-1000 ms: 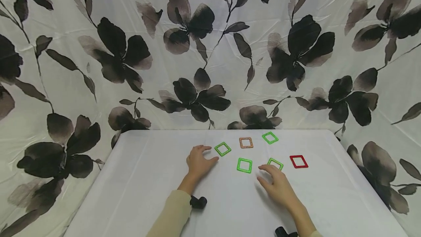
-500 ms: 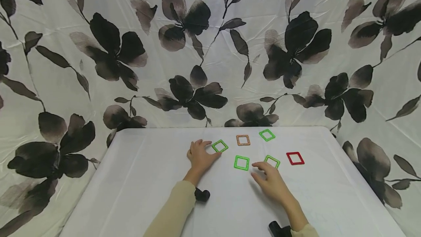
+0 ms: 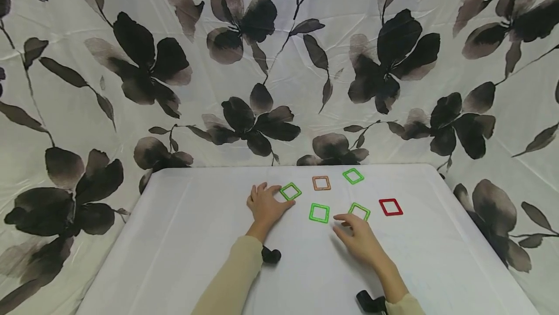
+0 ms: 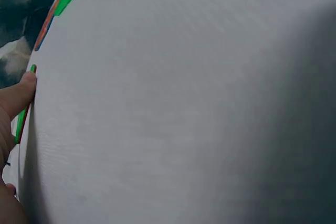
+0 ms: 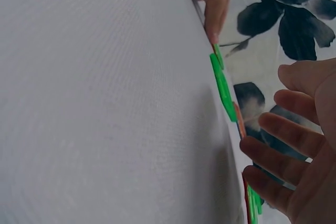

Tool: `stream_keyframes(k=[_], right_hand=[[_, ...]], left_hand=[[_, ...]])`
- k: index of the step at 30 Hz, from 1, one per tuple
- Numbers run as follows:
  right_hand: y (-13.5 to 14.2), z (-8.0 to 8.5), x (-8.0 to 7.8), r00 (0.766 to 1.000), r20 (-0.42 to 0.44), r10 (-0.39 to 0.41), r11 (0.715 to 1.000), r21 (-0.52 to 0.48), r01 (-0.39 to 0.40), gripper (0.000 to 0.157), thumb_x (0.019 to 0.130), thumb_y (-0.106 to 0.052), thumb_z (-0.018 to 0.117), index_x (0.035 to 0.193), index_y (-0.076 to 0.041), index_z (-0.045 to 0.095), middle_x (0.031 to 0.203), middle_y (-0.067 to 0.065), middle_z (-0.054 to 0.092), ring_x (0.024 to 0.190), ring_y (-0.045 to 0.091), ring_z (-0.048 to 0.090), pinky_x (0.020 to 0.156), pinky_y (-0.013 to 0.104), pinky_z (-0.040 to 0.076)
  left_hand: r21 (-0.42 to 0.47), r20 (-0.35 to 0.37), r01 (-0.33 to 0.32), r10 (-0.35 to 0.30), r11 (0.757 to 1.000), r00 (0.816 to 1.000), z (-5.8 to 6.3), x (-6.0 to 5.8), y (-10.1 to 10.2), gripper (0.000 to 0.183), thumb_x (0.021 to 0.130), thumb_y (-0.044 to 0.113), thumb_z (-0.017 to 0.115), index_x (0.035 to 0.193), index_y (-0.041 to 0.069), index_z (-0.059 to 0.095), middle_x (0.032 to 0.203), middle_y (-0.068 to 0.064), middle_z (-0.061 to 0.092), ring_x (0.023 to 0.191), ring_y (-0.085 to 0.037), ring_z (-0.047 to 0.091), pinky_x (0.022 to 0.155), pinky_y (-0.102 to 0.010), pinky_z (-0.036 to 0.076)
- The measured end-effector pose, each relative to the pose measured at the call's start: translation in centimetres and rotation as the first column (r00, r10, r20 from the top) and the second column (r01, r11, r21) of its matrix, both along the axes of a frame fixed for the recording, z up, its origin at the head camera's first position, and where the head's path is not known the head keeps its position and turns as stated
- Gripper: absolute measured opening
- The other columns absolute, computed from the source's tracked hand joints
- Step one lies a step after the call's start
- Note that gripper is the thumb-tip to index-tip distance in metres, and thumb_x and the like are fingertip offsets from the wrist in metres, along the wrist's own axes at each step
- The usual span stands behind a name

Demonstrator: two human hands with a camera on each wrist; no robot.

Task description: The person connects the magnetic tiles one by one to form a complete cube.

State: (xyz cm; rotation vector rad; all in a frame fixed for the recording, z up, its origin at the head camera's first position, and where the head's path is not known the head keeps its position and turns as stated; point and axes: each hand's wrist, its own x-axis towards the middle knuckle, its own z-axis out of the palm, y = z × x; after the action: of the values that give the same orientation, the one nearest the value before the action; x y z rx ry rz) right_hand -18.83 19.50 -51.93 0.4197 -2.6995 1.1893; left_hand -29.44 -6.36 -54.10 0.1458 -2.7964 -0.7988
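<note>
In the head view my left hand (image 3: 265, 206) holds a thin green square frame (image 3: 297, 188) on the table, index finger at its left corner and thumb at its lower edge. The left wrist view shows the thumb (image 4: 25, 85) against that frame's edge (image 4: 21, 127). My right hand (image 3: 362, 242) hovers with relaxed, parted fingers, holding nothing. Just beyond its knuckles lies another green frame (image 3: 361, 207), partly covered by the hand. A third green frame (image 3: 318, 221) lies between the hands. The right wrist view shows the right fingers (image 5: 283, 135) spread apart.
Toward the back of the white table (image 3: 196, 237) lie an orange square frame (image 3: 322, 189) and another green frame (image 3: 357, 181). A red frame (image 3: 394, 214) lies to the right. Behind the table hangs a floral cloth (image 3: 323, 77). Black wrist cameras (image 3: 271, 256) jut out below the hands.
My left hand has moved right and come around the corner of the leftmost green frame. My right hand has drifted slightly left. The frames keep their places; the head view has shifted a little.
</note>
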Motion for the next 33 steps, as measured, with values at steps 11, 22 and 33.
stream_keyframes(k=[11, 22, 33], right_hand=[[0.1, 0.0, -0.2, 1.000, 0.021, 0.000, 1.000, -0.018, 0.000, 0.029, 0.090, -0.013, 0.071, 0.117, -0.006, 0.066, 0.113, 0.005, 0.066, 0.101, 0.024, 0.063, 0.086, 0.044, 0.049], [-0.1, 0.7, -0.8, 0.999, 0.047, 0.014, 0.999, -0.036, -0.012, 0.029, 0.091, -0.013, 0.070, 0.118, -0.005, 0.066, 0.115, 0.005, 0.066, 0.100, 0.022, 0.064, 0.085, 0.044, 0.050], [-0.6, 0.3, -1.3, 1.000, 0.023, -0.011, 0.999, 0.033, 0.010, 0.028, 0.091, -0.016, 0.070, 0.117, -0.008, 0.066, 0.113, 0.002, 0.066, 0.099, 0.021, 0.064, 0.083, 0.041, 0.051]], left_hand=[[0.021, 0.013, 0.010, -0.010, 1.000, 1.000, 0.0, -0.1, -0.6, 0.060, 0.070, 0.056, 0.081, 0.117, 0.021, 0.071, 0.144, -0.016, 0.042, 0.139, -0.043, 0.020, 0.105, -0.060, 0.018], [0.103, -0.003, 0.158, -0.159, 0.982, 0.987, 1.1, 0.4, -3.7, 0.055, 0.068, 0.043, 0.087, 0.111, 0.011, 0.073, 0.127, -0.019, 0.053, 0.122, -0.042, 0.041, 0.100, -0.051, 0.035], [0.297, 0.009, 0.281, -0.297, 0.913, 0.955, 0.7, 2.3, -7.6, 0.055, 0.068, 0.033, 0.090, 0.114, 0.011, 0.071, 0.111, -0.006, 0.063, 0.105, -0.025, 0.057, 0.091, -0.042, 0.046]])
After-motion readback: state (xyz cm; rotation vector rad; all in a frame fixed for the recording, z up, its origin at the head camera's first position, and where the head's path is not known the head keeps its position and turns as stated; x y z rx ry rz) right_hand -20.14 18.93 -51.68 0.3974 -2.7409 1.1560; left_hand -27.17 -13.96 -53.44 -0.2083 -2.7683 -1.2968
